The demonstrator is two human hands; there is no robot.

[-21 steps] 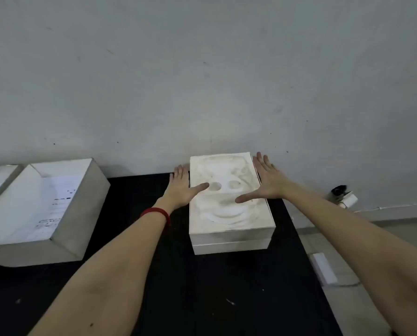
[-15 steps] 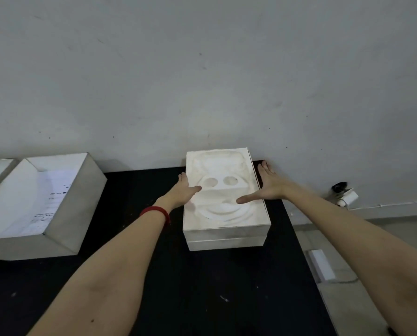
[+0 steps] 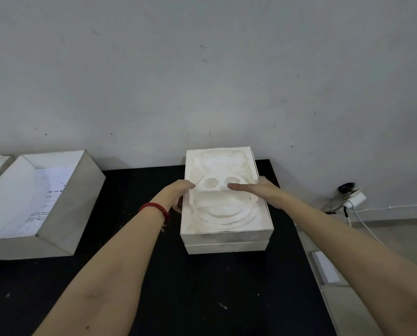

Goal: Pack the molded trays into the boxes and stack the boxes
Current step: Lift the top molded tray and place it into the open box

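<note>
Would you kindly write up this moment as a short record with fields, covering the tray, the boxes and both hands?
surface: black table
tray: white molded tray, seated in the top box
top box: white box, resting on a second box
left hand: at the box's left side, thumb on the tray rim
right hand: flat over the tray, fingers extended
other boxes: open box tilted at left, printed sheet inside

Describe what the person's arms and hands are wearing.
Both forearms are bare, with no sleeves in view. The left hand has a red cord bracelet at the wrist, with a small pendant or knot hanging from it. The right hand shows no glove, ring, watch or band.
</note>
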